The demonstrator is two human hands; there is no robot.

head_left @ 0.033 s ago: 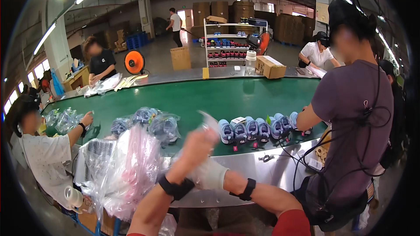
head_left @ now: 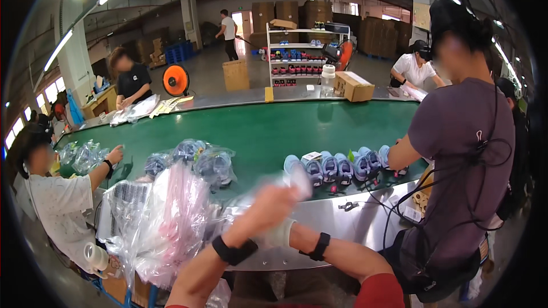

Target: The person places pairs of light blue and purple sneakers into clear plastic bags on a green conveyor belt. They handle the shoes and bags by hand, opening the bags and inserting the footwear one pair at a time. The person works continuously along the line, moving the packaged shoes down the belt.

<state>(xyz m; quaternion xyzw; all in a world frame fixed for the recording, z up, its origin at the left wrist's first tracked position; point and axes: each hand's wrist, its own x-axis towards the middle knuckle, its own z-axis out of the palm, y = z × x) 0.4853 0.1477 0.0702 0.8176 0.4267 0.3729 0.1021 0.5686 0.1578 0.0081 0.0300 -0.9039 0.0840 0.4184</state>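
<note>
Nothing shifted since before: left hand (head_left: 264,208) raised, blurred, gripping clear bag (head_left: 299,179); right hand (head_left: 274,234) below, grip unclear, beside green belt (head_left: 257,131).

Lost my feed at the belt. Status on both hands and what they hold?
Left hand and right hand raised together, blurred, on a clear plastic bag. Grip unclear. Bag pile left, row of blue shoes on green belt ahead.

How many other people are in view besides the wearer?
5: one seated far left, one behind the belt left, one walking at the back, one far right, one standing near right. Others may be hidden.
</note>
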